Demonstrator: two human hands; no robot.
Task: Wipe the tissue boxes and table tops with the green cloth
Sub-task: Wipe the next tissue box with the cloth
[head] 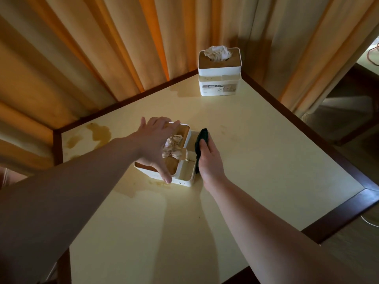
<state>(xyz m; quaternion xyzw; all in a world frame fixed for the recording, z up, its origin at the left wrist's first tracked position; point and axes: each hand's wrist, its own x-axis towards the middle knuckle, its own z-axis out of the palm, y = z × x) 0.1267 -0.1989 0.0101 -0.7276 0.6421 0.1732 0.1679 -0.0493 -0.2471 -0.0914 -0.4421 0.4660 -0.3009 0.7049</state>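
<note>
A white tissue box (185, 177) with a wooden lid and a crumpled tissue sticking out stands in the middle of the cream table top (266, 152). My left hand (155, 146) lies spread over its lid, fingers reaching to the far and near edges. My right hand (211, 158) grips the dark green cloth (202, 138) and presses it against the box's right side. A second white tissue box (219, 84), labelled "tissue holder", stands at the far corner of the table.
Brown stains (98, 134) mark the table's left corner, and smaller ones lie in front of the near box. A dark wooden rim (348, 210) frames the table. Orange and beige curtains (123, 48) hang close behind the far edges.
</note>
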